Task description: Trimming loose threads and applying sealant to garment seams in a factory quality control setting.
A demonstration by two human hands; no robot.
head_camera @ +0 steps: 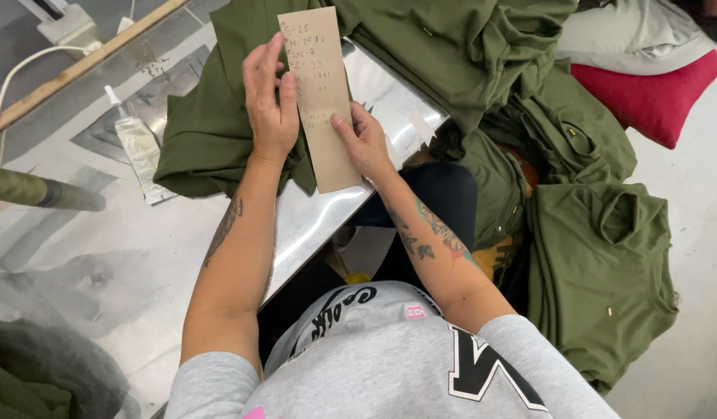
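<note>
The person held a narrow strip of brown card (321, 93) upright over the edge of the shiny metal tabletop (320, 217), and everything else is placed here from that card. Handwritten notes ran down its face. Its long axis ran nearly straight away from the person, tilted a little so that the near end lay further right than the far end. The left hand (269, 105) lay against the card's left edge around its middle, fingers curled over the edge in a closed grip on the card, the thumb hidden behind. The right hand (366, 143) met the card at its lower right edge, with a fingertip pressed on the face and the rest of the hand partly behind; it steadied the card there, closed lightly upon it. Both hands were touching the card, the left higher along it and the right nearer the person. Behind and left of the card lay a folded olive-green garment (203, 132); further left a small squeeze tube (137, 147) lay on the tabletop. Right of the card more olive-green garments (599, 256) were heaped, and beyond them a red cushion (653, 97).
</note>
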